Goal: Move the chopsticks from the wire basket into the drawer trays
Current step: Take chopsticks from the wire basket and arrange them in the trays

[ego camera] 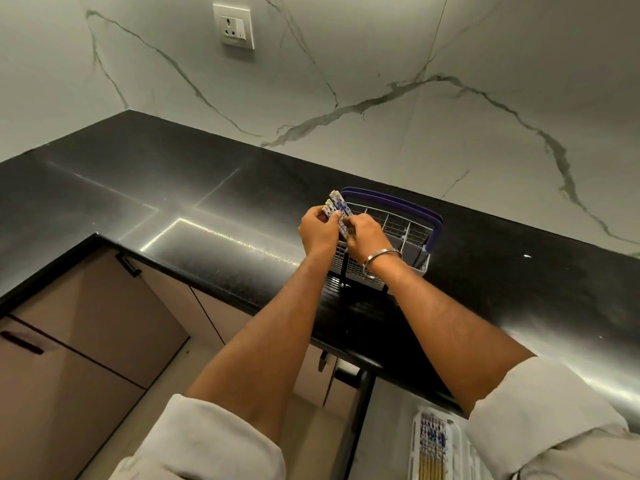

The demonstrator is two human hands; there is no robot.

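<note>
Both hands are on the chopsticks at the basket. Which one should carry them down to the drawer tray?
Right, probably. The drawer tray lies low on the right, beside the right forearm. Right hand and left hand both pinch the chopsticks over the wire basket, so the left would cross over.

You have open black stone countertop (145, 188) to the left of the white wire basket (398, 233). Its purple folded handles (394, 202) rim the far and right sides, and inner dividers split its open top. The white marble-veined wall (381, 81) rises close behind. Both forearms cross the counter edge above the white drawer tray (415, 455).
</note>
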